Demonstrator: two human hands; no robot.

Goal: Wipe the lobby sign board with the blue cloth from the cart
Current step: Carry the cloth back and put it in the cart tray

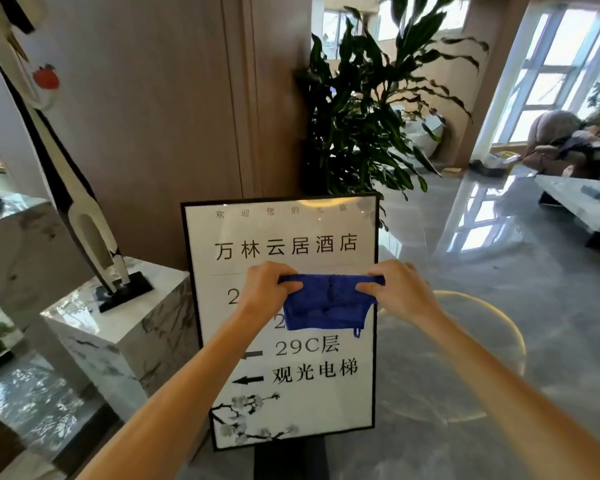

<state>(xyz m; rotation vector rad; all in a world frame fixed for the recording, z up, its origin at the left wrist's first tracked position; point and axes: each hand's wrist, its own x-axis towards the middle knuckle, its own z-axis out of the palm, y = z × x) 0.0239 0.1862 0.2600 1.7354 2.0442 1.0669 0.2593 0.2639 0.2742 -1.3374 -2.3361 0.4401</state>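
Note:
The sign board (329,403) stands upright in front of me, white with a black frame, dark characters, arrows and a blossom print at the bottom. A blue cloth (326,303) hangs folded in front of its middle. My left hand (267,289) grips the cloth's top left edge and my right hand (395,289) grips its top right edge, stretching it between them. Whether the cloth touches the glass I cannot tell. The cart is not in view.
A marble plinth (118,323) with a tall crane sculpture (90,233) stands left of the board. A large leafy plant (361,116) rises behind it. Glossy grey floor (499,306) spreads to the right, with a low marble table (582,209) far right.

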